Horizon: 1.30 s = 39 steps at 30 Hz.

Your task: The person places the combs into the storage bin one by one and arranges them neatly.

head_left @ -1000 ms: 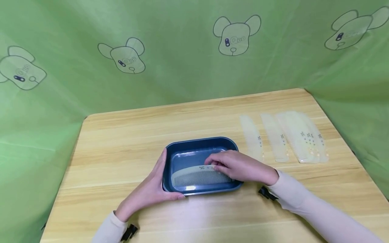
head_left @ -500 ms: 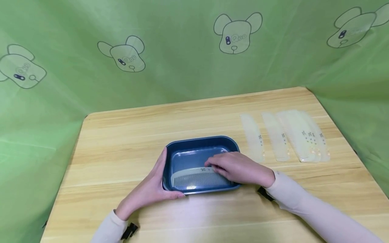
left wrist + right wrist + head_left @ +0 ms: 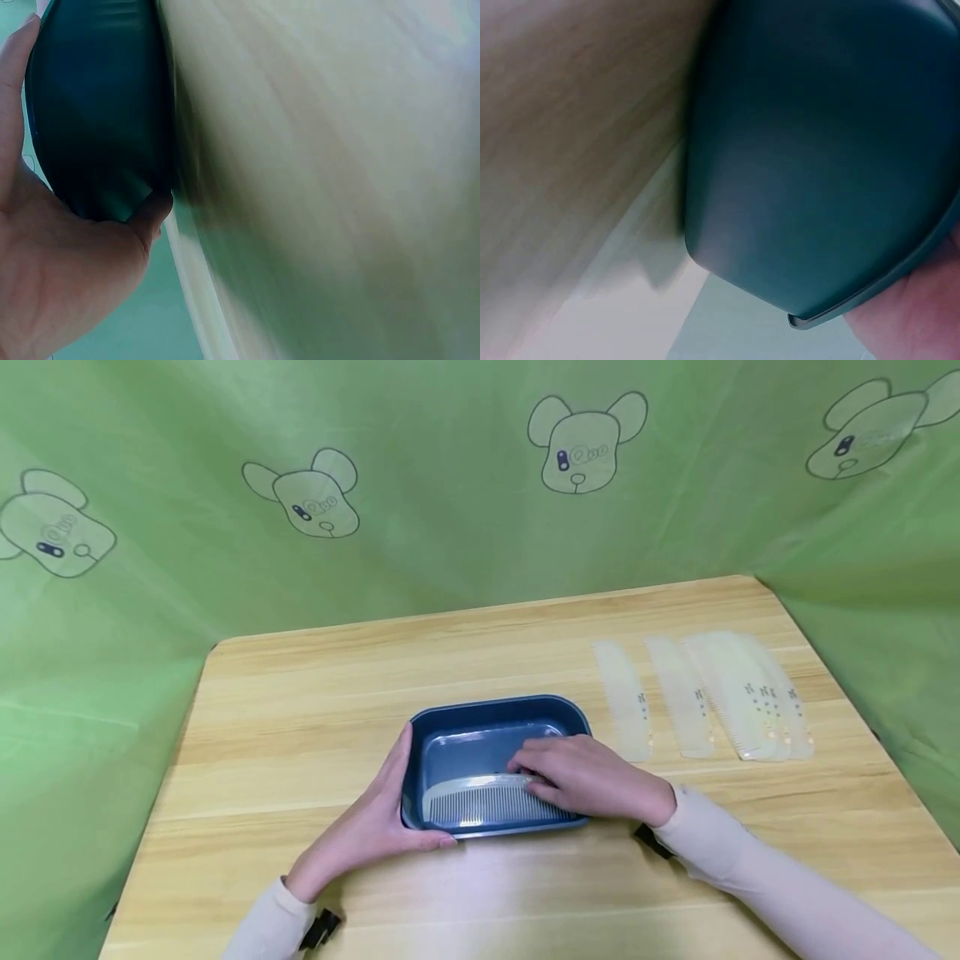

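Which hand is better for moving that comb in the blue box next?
Probably the right hand: it seems to pinch the comb inside the blue box, while the left hand grips the box's left end.

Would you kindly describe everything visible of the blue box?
The box is dark blue and glossy, apparently plastic: a shallow, open-topped rectangle with rounded corners and a thin rim. It sits upright on the table, long sides running roughly left to right. The left hand grips its left end; inside, a comb runs along the near side, held by the right hand.
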Tool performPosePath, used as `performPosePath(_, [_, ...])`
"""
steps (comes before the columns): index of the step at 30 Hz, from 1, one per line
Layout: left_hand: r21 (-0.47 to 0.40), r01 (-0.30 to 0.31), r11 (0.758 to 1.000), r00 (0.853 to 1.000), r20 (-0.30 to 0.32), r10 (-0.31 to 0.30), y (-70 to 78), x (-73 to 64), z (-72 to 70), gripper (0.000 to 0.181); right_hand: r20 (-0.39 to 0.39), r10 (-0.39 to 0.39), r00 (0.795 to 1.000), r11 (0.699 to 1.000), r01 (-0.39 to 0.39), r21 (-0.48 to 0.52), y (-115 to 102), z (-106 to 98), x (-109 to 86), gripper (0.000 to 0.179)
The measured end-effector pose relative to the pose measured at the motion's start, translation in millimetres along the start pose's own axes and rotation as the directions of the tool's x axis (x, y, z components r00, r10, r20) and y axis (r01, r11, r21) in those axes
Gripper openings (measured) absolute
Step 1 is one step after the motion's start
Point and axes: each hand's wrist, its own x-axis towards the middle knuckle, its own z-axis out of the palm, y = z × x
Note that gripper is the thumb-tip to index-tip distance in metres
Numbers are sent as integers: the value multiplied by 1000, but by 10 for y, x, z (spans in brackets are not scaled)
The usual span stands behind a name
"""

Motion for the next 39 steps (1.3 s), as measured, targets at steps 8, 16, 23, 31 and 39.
performPosePath(8, [-10,8,1000,1000,-4,-8,-1,4,11,152,-43,-14,999,1000,14,-9,15,14,-4,19])
performPosePath(16, [-4,10,1000,1000,-6,-10,-10,19,9,151,-163,-2,987,991,23,131,32,-75,-19,22])
performPosePath(23, [11,-11,1000,1000,-16,11,-28,8,30,151,-333,-4,943,978,74,197,103,-58,-121,28])
performPosePath(31, [27,1,1000,1000,-28,0,-21,-9,65,152,-467,122,876,963,9,268,162,-91,-247,38])
performPosePath(39, [30,2,1000,1000,-29,-1,-39,0,67,152,-489,220,844,942,-54,331,212,-133,-317,37])
